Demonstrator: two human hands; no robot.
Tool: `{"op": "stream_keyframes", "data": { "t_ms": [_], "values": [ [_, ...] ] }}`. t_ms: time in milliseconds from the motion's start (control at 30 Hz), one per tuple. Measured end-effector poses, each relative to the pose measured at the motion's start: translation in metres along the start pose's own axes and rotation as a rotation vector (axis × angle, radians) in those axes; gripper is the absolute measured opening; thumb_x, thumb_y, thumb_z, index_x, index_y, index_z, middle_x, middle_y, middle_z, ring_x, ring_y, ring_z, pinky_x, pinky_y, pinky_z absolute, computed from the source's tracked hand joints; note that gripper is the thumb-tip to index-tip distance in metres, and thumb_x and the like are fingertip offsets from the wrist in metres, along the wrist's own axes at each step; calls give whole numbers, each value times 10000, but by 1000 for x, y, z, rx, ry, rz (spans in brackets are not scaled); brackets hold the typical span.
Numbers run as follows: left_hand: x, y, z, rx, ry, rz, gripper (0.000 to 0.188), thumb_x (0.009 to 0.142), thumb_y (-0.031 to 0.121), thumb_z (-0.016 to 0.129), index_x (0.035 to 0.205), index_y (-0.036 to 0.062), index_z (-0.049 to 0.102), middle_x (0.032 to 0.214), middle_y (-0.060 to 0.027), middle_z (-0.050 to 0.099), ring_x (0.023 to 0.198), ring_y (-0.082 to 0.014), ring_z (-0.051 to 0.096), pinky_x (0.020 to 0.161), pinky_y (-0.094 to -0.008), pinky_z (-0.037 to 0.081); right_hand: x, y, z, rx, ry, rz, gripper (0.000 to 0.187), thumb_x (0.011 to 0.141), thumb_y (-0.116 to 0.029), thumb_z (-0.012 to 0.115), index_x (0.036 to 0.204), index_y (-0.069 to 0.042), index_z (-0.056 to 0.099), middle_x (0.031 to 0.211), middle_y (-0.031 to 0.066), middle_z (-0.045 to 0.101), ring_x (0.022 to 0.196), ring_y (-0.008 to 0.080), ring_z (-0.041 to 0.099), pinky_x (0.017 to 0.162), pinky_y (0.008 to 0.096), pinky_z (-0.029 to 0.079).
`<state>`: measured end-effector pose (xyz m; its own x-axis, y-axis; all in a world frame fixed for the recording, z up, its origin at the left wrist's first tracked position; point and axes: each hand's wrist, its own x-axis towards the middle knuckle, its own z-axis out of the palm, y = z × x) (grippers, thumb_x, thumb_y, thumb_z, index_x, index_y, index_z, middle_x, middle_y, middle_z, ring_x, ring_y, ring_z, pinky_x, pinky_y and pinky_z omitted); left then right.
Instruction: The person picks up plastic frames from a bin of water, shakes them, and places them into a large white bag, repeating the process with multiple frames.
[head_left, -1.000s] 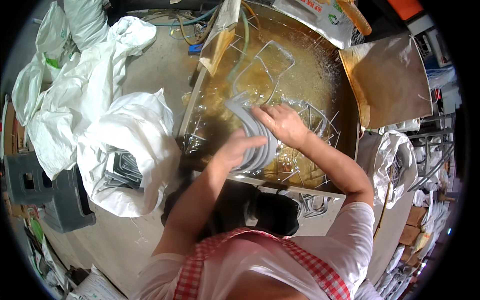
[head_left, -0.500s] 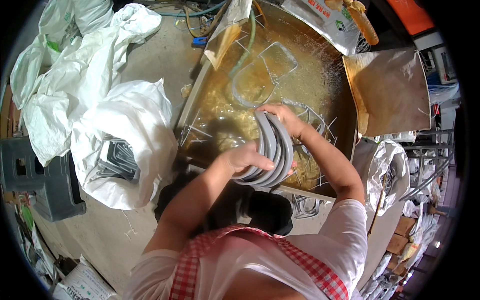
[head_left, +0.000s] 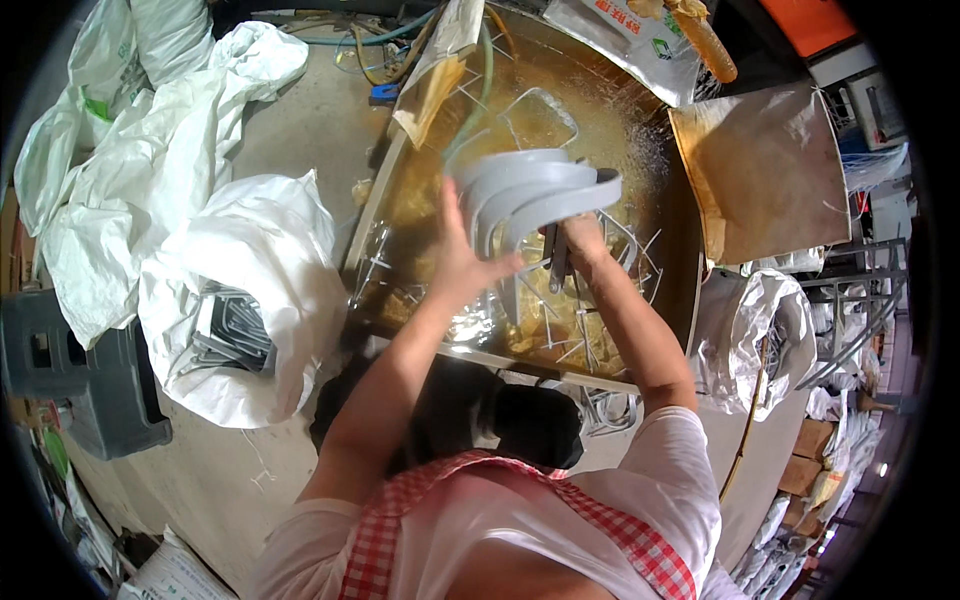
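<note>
Several grey curved strips [head_left: 545,190], bent like hooks or U shapes, fan out over the tank in a loose, partly blurred bundle. My right hand [head_left: 582,238] is closed round their lower ends at the right. On the left, my left hand [head_left: 462,262] has its fingers up and its thumb stretched out beside the strips; whether it touches them I cannot tell. Beneath both hands lies a wide tank [head_left: 372,215] of brownish, bubbling water. A bent wire frame [head_left: 572,120] and several thin rods [head_left: 585,330] show in the water.
A white sack [head_left: 300,350] holding grey strips stands left of the tank, beside a dark plastic stool [head_left: 105,385]. Another open sack [head_left: 735,340] stands to the right. A stained board [head_left: 770,170] leans at the tank's right edge. A green hose [head_left: 487,75] runs into the water.
The strips have swung from upright to nearly level and spread apart. My left hand has opened from round them; my right hand has shifted from their top to their lower ends.
</note>
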<state>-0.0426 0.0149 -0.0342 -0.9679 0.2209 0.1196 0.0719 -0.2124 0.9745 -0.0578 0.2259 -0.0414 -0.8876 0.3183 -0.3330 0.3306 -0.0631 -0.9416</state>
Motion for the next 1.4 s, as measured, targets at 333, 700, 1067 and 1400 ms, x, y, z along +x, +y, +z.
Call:
{"op": "stream_keyframes", "data": {
  "t_ms": [333, 700, 1067, 1400],
  "values": [
    [7, 10, -34, -157, -68, -562, 509, 662, 36, 634, 1136, 3, 450, 945, -91, 511, 805, -168, 547, 667, -285, 447, -60, -46, -20, 53, -446, 331, 648, 688, -196, 751, 1189, 24, 402, 1068, 142, 522, 1002, 240, 535, 830, 387, 504],
    [6, 0, -31, -215, -3, -616, 593, 666, -16, 585, 1208, -19, 346, 1013, -156, 493, 712, -233, 589, 614, -336, 491, -73, -43, -34, 104, -530, 81, 1045, 580, -598, 710, 1355, -71, 247, 1287, 161, 406, 1147, 292, 446, 924, 400, 425],
    [4, -1, -24, -403, 322, -572, 595, 672, -109, 491, 1197, 96, 300, 998, -102, 455, 716, -231, 552, 620, -353, 503, -65, 39, -15, 464, -240, -33, 974, 638, -669, 558, 1380, -167, 177, 1331, 97, 306, 1196, 259, 321, 974, 401, 279],
    [-1, -36, -7, -431, 434, -406, 488, 696, -106, 526, 1104, 80, 330, 921, -78, 441, 718, -225, 558, 629, -357, 498, -66, 15, 34, 836, -218, 211, 476, 731, -173, 684, 1119, -14, 460, 1030, 128, 565, 950, 266, 556, 891, 410, 432]
  ]
}}
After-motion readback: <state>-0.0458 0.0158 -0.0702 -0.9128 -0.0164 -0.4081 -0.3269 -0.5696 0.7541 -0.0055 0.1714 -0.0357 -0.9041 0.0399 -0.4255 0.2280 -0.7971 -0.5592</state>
